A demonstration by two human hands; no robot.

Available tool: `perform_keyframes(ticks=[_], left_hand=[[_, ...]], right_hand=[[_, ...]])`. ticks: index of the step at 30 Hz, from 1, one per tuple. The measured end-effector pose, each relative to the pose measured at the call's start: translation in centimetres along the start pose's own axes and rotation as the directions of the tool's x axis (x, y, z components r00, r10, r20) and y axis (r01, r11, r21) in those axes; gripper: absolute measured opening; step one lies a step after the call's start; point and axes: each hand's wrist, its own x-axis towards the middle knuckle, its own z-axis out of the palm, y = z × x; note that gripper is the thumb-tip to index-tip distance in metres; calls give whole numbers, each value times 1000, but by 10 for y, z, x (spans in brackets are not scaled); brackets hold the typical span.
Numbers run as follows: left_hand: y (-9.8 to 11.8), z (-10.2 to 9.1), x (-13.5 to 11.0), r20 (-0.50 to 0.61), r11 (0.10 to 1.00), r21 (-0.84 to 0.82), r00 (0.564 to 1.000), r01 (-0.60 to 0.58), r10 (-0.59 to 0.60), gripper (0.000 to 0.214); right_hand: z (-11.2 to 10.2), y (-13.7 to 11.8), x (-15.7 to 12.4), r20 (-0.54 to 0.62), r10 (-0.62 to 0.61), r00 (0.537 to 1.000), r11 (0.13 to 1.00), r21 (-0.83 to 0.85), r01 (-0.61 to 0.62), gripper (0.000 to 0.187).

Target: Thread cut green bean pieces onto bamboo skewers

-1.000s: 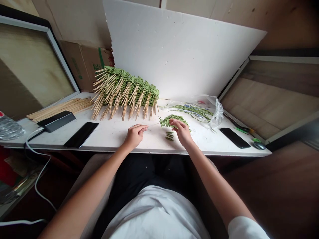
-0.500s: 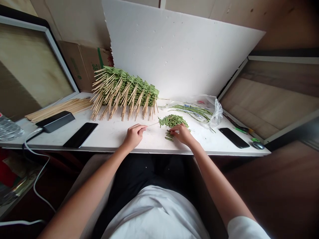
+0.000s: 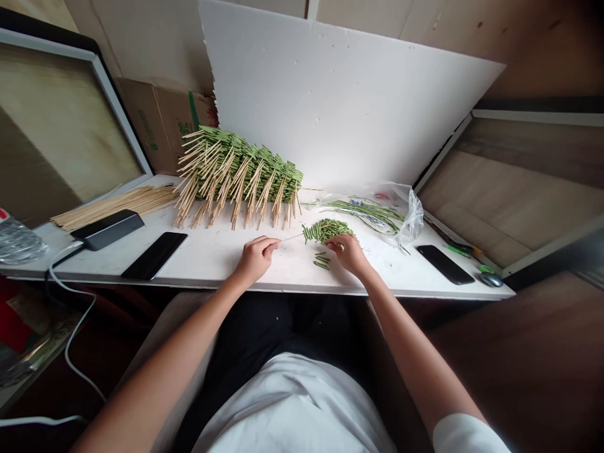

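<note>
One thin, pale wooden stick is clamped between the thumb and fingers of my left hand, near the middle of the white worktop's front edge. Its long axis runs almost parallel to that edge, the far end pointing right and slightly toward the back edge, where a row of short green stem pieces sits crosswise along it. My right hand is nearer to that end: the row lies left of its fingertips and a little farther back. Those fingertips are close together at the near side of a heap of short green cuttings; whether they pinch one, I cannot tell. A few separate green pieces lie just beside my right hand, toward the front edge, well apart from my left.
</note>
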Motion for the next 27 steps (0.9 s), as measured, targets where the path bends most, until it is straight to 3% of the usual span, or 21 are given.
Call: perform_keyframes(ticks=[4,7,10,15,23,27], left_hand=[[0,0,0,0,1000,-1,1000,-1,1,19],[0,0,0,5,1000,-9,1000,-5,6,19],[0,0,0,15,1000,-12,1000,-13,13,20],[-1,0,0,29,1000,-6,999,-17,17,19],[-2,0,-1,37,1000,-16,999,-24,25,20],[-1,0,-1,36,1000,-19,999,-24,24,20]], right_hand=[[-2,-7,2,-12,162,987,951,269,-152,33],[-3,-14,2,73,252,965,825,505,-254,40],[-3,-18,1,102,274,956,724,632,-275,39],[0,-17,0,124,271,955,627,730,-272,31],[10,-21,-2,47,287,957,625,748,-224,40],[12,-23,-2,67,282,957,571,790,-223,33]])
